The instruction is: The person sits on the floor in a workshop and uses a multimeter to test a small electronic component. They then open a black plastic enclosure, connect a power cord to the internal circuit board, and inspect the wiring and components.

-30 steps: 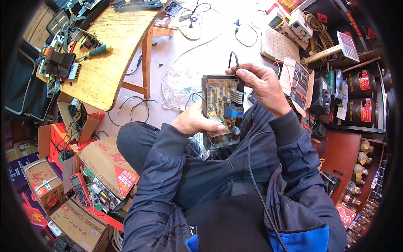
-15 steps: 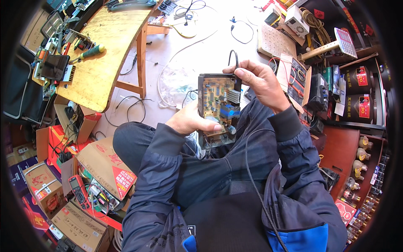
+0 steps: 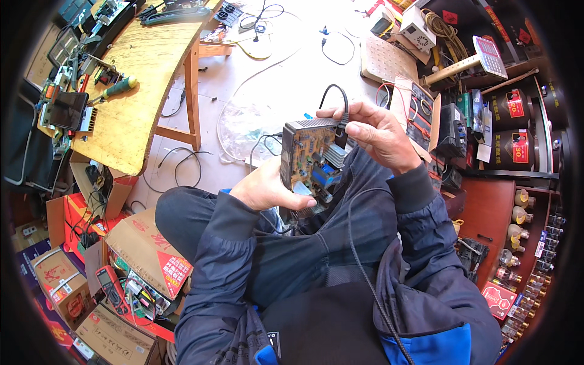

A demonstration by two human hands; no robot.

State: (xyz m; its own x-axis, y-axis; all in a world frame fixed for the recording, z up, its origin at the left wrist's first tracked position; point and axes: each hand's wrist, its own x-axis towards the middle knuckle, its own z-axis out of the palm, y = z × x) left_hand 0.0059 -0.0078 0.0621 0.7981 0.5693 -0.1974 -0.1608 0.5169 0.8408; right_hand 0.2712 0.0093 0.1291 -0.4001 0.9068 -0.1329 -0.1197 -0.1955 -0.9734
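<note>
Over my lap, my left hand (image 3: 267,185) is closed on an opened black electronic case, thumb across its lower face. A brown circuit board (image 3: 309,155) sits in this case, with a silver heat sink (image 3: 334,155) and a blue component (image 3: 326,175) on it. The case is tilted, so its slotted top edge (image 3: 313,123) shows. At its upper right corner my right hand (image 3: 383,137) is closed with thumb and fingers on a black cable (image 3: 345,104), which loops up from the corner. Whether those fingers also touch the case, I cannot tell.
A yellow wooden table (image 3: 140,79) with a screwdriver (image 3: 118,88) stands at left. Cartons (image 3: 146,243) and a red multimeter (image 3: 111,285) lie lower left. At right are a mallet (image 3: 462,67), shelves and a row of bulb-like parts (image 3: 520,216). Cables lie on the floor.
The case has tipped, so its slotted top edge now shows and the board is seen more obliquely. My right hand has moved slightly down with the cable. The whole view has shifted a little.
</note>
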